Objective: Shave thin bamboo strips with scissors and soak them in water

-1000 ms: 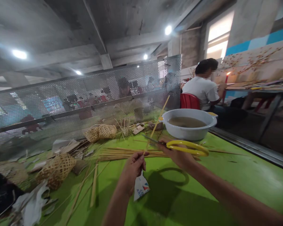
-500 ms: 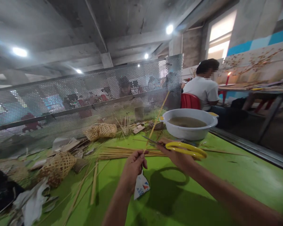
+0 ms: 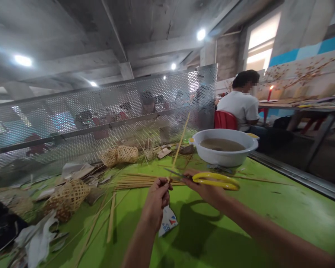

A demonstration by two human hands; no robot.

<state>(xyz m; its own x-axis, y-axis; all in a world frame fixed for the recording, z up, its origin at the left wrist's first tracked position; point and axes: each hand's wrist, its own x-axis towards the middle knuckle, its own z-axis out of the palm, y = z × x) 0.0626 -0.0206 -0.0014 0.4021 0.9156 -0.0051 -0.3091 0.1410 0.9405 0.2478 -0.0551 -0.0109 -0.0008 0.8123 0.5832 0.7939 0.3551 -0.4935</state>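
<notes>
My left hand point(image 3: 159, 193) pinches the lower end of a thin bamboo strip point(image 3: 181, 141), which slants upward and away to the right. In my right hand point(image 3: 197, 184) is a pair of scissors point(image 3: 216, 181) with yellow handles. Their dark blades point left and lie close to the strip just above my left fingers; whether they touch it I cannot tell. Behind both hands a bundle of bamboo strips point(image 3: 136, 181) lies flat on the green table point(image 3: 240, 227). Under my left wrist is a torn white piece of printed paper point(image 3: 168, 221).
A white basin point(image 3: 223, 158) of murky water stands at the back right. Woven bamboo pieces point(image 3: 68, 199) and scraps lie along the left, before a perforated metal screen point(image 3: 100, 126). A person in a white shirt point(image 3: 237, 106) sits beyond the basin.
The bamboo strip's upper end has swung left and slightly down. My right hand and the scissors have shifted a little left, closer to my left hand.
</notes>
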